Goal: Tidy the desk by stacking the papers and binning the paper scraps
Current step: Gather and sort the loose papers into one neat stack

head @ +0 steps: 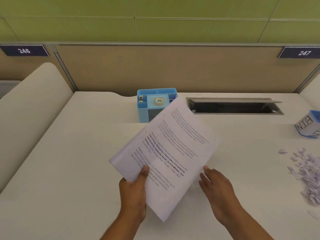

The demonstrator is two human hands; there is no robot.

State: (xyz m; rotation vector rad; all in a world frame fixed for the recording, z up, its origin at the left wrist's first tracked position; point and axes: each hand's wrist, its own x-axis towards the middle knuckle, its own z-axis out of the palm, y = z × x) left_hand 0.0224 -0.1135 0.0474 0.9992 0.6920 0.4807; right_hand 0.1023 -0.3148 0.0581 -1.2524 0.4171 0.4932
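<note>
Several papers (166,153) are pinched by the left hand (134,189) for squaring; the right hand (216,189), fingers straight, steadies their edge, bin (307,126) far right.

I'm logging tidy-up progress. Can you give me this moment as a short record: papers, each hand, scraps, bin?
papers: one printed bunch, raised and tilted over the desk
left hand: grips the bunch's near-left edge, thumb on top
right hand: open, fingers straight by the near-right edge
scraps: loose pile on the desk, far right, not binned
bin: blue, labelled BIN, beyond the scraps
</note>
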